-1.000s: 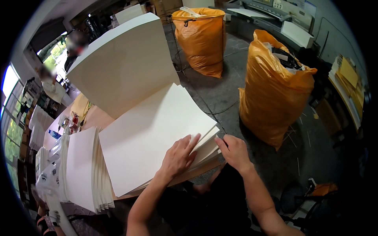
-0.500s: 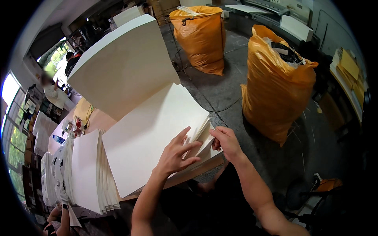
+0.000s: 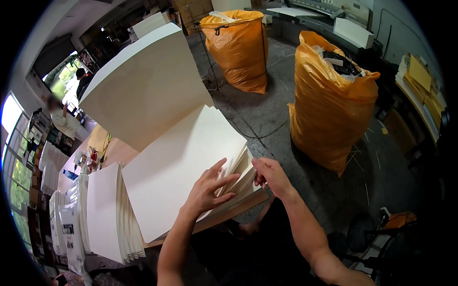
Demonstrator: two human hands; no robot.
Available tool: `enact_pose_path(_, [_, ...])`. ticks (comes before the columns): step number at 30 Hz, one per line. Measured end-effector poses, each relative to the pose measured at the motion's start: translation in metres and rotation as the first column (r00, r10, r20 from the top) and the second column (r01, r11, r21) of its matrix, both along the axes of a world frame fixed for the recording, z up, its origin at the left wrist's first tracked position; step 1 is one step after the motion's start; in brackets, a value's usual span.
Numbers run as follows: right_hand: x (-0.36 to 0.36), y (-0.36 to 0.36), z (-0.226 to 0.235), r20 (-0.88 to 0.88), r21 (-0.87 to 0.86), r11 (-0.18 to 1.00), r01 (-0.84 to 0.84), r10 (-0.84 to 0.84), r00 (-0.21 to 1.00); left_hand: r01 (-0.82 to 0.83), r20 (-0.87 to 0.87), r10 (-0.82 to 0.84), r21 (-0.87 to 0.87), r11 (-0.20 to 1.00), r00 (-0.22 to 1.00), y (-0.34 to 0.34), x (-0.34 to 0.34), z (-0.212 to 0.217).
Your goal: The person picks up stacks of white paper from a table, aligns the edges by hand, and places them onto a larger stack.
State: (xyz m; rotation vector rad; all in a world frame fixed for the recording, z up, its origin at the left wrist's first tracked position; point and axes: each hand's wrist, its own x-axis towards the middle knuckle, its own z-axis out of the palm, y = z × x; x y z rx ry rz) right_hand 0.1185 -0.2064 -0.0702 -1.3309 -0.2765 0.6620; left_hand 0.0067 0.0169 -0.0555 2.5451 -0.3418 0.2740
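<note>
A stack of large white sheets (image 3: 179, 167) lies on the table in front of me, its near right edge fanned into separate layers. My left hand (image 3: 208, 189) rests over that edge with its fingers spread, the fingertips among the loose layers. At the stack's right corner is my right hand (image 3: 271, 175), closed, thumb and fingers pressed together against the sheet edges. Whatever it pinches is hidden by the fingers. Behind the stack rises a tall, curved white sheet pile (image 3: 148, 83).
Left of me stand another white sheet stack (image 3: 102, 209) and plastic-wrapped bundles (image 3: 71, 229). A bottle (image 3: 70, 174) lies farther back on the table. Two orange sacks (image 3: 329, 109) (image 3: 236, 52) stand on the floor to the right, a cable (image 3: 267, 136) nearby. People are at the far left.
The whole view has shifted slightly. My hands keep nearly the same pose at the fanned edge. At the lower left, another person's hands have moved down, away from the plastic-wrapped bundle.
</note>
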Motion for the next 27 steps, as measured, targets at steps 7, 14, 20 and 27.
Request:
enact_pose_path(7, [-0.008,0.008,-0.031,0.600,-0.163,0.947,0.278,-0.128,0.790,0.018,0.022,-0.016,-0.095,0.995,1.000,-0.010,-0.006,-0.007])
enact_pose_path(14, [0.001,0.007,-0.012,-0.144,0.205,0.979,0.008,0.022,0.989,-0.006,0.093,0.018,-0.125,0.992,0.995,-0.012,-0.007,-0.006])
enact_pose_path(20, [0.001,0.005,-0.013,-0.133,0.193,0.981,-0.001,0.027,0.991,0.002,0.075,0.013,-0.199,0.980,0.997,-0.007,-0.004,-0.011])
enact_pose_path(27, [-0.008,0.012,-0.025,0.579,-0.174,0.958,0.230,-0.089,0.811,-0.049,0.069,0.065,-0.205,0.978,0.996,-0.007,-0.006,-0.018])
